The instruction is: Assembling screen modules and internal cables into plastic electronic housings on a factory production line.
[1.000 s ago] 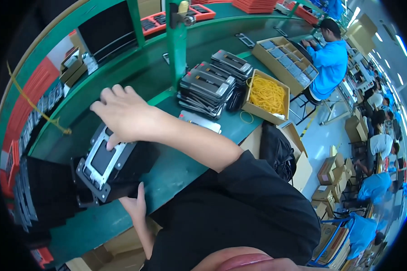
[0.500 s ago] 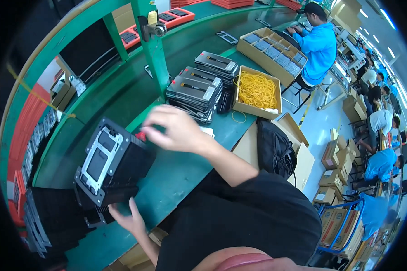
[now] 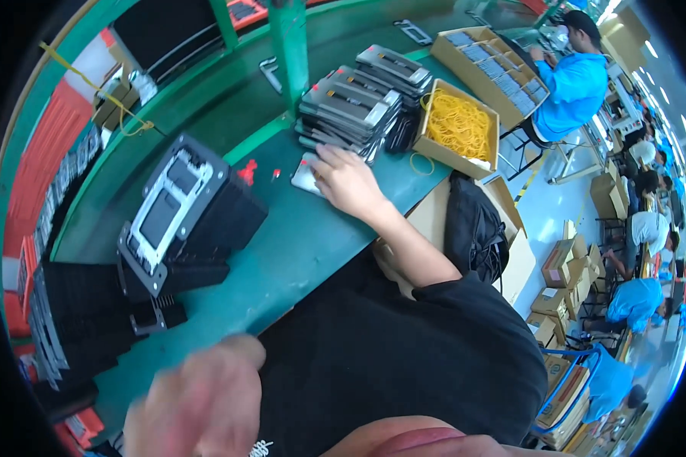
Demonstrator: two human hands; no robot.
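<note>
My right hand (image 3: 348,181) lies over a pale flat panel (image 3: 306,177) with a red tab, just in front of a stack of grey device panels (image 3: 351,99). Its fingers reach forward, slightly apart, and cover part of the panel. Close to the lower edge, my left hand (image 3: 206,400) is smeared by motion, so its fingers cannot be read. On the green bench, a black block-shaped fixture (image 3: 225,209) carries a silver device frame (image 3: 164,209) on its tilted face. Small red pieces (image 3: 246,173) lie between the fixture and the panel.
A carton of yellow rubber bands (image 3: 461,126) stands beside the stack, near a divided carton (image 3: 488,72). Dark plates (image 3: 76,320) are piled at left. A green post (image 3: 286,57) rises behind the bench. A black bag (image 3: 472,228) sits at right; a person in blue (image 3: 572,91) works beyond.
My right hand has moved right, from beside the fixture to the pale panel. My left hand has left the fixture's lower edge and come nearer to me. The view has shifted a little.
</note>
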